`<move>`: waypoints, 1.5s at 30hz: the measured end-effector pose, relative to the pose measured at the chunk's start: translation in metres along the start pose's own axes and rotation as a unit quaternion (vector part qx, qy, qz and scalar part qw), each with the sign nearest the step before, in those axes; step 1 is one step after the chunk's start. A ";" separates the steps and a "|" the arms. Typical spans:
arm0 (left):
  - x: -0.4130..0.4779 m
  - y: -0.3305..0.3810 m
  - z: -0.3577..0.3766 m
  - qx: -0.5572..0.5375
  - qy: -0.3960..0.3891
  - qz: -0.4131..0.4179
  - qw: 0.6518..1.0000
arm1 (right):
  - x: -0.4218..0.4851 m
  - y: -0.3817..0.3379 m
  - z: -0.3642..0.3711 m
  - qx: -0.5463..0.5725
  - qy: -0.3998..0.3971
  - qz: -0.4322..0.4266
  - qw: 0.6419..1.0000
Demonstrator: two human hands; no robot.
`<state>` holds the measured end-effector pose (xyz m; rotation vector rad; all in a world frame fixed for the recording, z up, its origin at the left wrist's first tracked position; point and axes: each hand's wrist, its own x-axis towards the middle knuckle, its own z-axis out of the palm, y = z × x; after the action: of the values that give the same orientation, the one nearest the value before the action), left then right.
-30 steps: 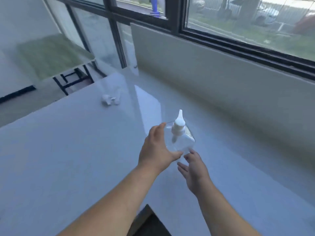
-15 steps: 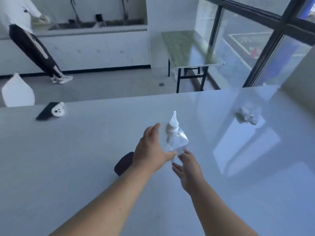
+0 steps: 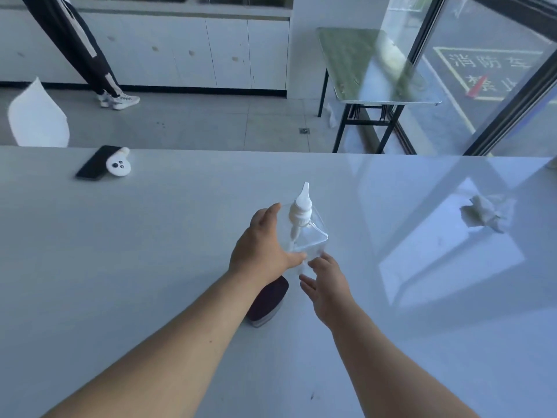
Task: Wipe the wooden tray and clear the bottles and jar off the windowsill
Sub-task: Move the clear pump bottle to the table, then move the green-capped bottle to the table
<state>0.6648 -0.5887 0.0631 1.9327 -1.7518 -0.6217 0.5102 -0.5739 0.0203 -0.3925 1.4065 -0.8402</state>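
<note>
A clear square pump bottle (image 3: 310,233) with a white pump head is held above the white table (image 3: 120,251) in the middle of the view. My left hand (image 3: 262,245) wraps its left side. Just below it my right hand (image 3: 327,280) touches the bottle's base with its fingertips, fingers spread. A crumpled white tissue (image 3: 485,214) lies on the table at the right. No wooden tray, jar or windowsill is in view.
A dark oval object (image 3: 268,300) lies on the table under my left forearm. A black phone (image 3: 93,162) and a small white device (image 3: 118,165) sit at the far left edge. Beyond the table stand a white chair back (image 3: 37,116), a person's legs (image 3: 81,52) and a green-topped folding table (image 3: 367,64).
My view has swung left from the window wall to the open room. The bottle stays in my left hand, with my right hand still under it.
</note>
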 end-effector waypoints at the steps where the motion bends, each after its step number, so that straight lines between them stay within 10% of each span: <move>1: 0.001 -0.002 0.001 -0.003 -0.002 0.001 1.000 | 0.002 0.001 0.000 0.002 0.001 0.000 1.000; 21: -0.001 -0.011 0.009 -0.004 -0.048 -0.015 0.999 | 0.014 0.013 -0.012 0.005 -0.008 -0.013 1.000; 27: -0.057 0.024 0.002 -0.024 0.195 0.060 0.979 | -0.013 0.005 -0.067 -0.028 0.051 -0.089 0.994; 34: -0.103 0.133 0.105 0.022 -0.108 0.134 0.985 | -0.085 0.005 -0.225 -0.092 0.167 -0.188 0.964; 40: -0.174 0.267 0.233 0.110 -0.311 0.209 0.921 | -0.176 0.049 -0.422 -0.298 0.335 -0.184 0.875; 45: -0.291 0.402 0.337 0.103 -0.394 0.305 0.861 | -0.279 0.121 -0.584 -0.239 0.453 -0.120 0.851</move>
<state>0.1166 -0.3447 0.0476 1.1232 -2.8544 -1.0957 -0.0007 -0.1598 0.0359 -0.5963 2.5173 -0.9126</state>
